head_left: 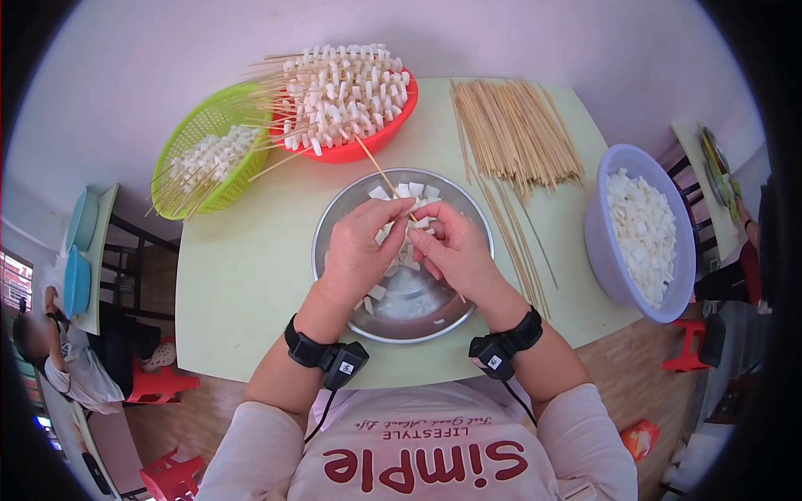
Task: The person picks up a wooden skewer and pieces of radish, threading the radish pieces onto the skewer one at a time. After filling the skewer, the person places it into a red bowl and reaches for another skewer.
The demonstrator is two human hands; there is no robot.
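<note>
A thin bamboo skewer (pixel 376 163) slants across the steel bowl (pixel 319 267). My left hand (pixel 361 246) is closed, its thumb and fingertips pinching the skewer. My right hand (pixel 455 250) is closed beside it, fingertips at the same stretch of skewer. What sits between the fingertips is largely hidden; I cannot make out whether a piece is on the skewer there. Below both hands, the bowl holds loose white food pieces (pixel 377 292), cut into small blocks.
A red basket (pixel 359 150) is heaped with loaded skewers, beside a green basket (pixel 171 154) holding more. Bare skewers (pixel 514 134) lie at the back right. A lavender basin (pixel 595 234) of white pieces stands at the table's right edge. Other people are at both sides.
</note>
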